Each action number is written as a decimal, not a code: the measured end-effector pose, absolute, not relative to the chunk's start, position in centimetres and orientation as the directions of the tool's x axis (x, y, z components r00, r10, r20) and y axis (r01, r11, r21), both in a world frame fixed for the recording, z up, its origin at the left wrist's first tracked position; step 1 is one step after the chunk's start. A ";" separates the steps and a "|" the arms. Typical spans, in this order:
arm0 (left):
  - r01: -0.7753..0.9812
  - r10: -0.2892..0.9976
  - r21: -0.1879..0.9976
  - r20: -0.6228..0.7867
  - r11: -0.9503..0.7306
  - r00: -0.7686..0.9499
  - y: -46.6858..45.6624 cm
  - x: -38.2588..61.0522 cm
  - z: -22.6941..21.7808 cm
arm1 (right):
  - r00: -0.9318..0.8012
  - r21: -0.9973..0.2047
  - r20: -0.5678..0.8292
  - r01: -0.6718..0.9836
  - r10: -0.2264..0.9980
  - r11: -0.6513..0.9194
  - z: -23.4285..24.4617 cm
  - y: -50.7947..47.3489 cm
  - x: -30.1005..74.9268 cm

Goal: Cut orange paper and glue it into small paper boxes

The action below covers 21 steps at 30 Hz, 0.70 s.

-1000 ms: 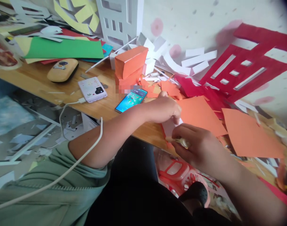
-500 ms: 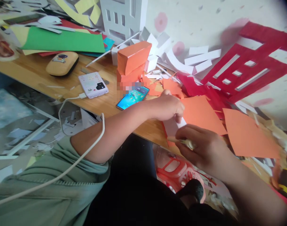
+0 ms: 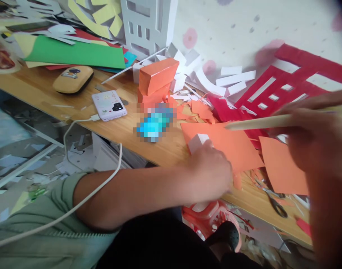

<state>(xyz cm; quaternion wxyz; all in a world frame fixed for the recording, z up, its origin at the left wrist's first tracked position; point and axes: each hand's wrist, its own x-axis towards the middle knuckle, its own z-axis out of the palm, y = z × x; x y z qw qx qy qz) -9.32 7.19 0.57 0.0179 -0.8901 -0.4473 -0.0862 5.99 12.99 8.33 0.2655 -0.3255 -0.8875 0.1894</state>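
My left hand [image 3: 211, 170] is closed at the near end of a small white paper block [image 3: 198, 141], pressing it on an orange sheet [image 3: 229, 144]. The fingertips are hidden behind the back of the hand, and part of the block is covered. Raised over the right side of the table, my right hand [image 3: 308, 127] grips a pale, cream-coloured pencil [image 3: 260, 122]. Its tapered tip points left, above the sheet's far edge. The right hand is slightly blurred.
Orange boxes [image 3: 158, 76] stand behind a blurred-out phone [image 3: 155, 125]. A phone in a white case [image 3: 109, 105] has a cable plugged in. Scissors [image 3: 276, 203] lie at the front edge. A red cut-out panel [image 3: 285, 80] leans on the wall; another orange sheet [image 3: 283, 168] lies right.
My right hand has lifted up and away to the right with the pencil. My left hand has come nearer with the white block, which now shows on the orange sheet. The scissors have come into view.
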 end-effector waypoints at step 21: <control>0.869 0.726 -0.092 0.509 -0.487 0.461 6.1 -5.9 -3.0 | -0.912 -0.467 -0.183 0.409 0.367 0.784 3.9 18.7 -3.5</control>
